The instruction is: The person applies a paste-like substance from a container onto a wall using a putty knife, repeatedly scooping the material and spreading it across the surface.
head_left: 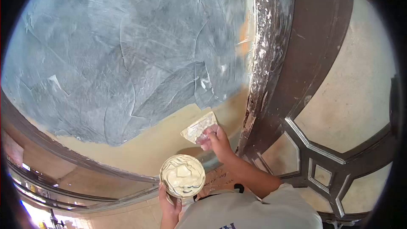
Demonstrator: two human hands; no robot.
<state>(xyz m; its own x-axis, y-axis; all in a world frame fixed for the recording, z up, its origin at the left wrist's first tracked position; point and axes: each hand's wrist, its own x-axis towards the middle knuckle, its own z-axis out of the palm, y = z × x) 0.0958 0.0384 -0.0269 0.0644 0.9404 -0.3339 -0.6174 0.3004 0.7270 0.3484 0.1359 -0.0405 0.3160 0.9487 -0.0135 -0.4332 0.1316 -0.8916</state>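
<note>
My right hand (213, 137) grips a putty knife (200, 128) whose wide blade is smeared with pale putty. The blade lies at or close to the cream-coloured lower part of the wall (140, 154); whether it touches cannot be told. My left hand (168, 199) holds a round tub (183, 176) of thick cream putty from below and the side, a little below and left of the knife. Above the knife, a rough grey-blue layer (148, 59) with ridges and scraped marks covers most of the wall panel.
A dark frame (307, 38) splashed with white along its inner edge (263, 29) runs down the right side. Beyond it are pale panels (360, 76) with dark mouldings. A curved dark trim (76, 157) borders the wall at the lower left.
</note>
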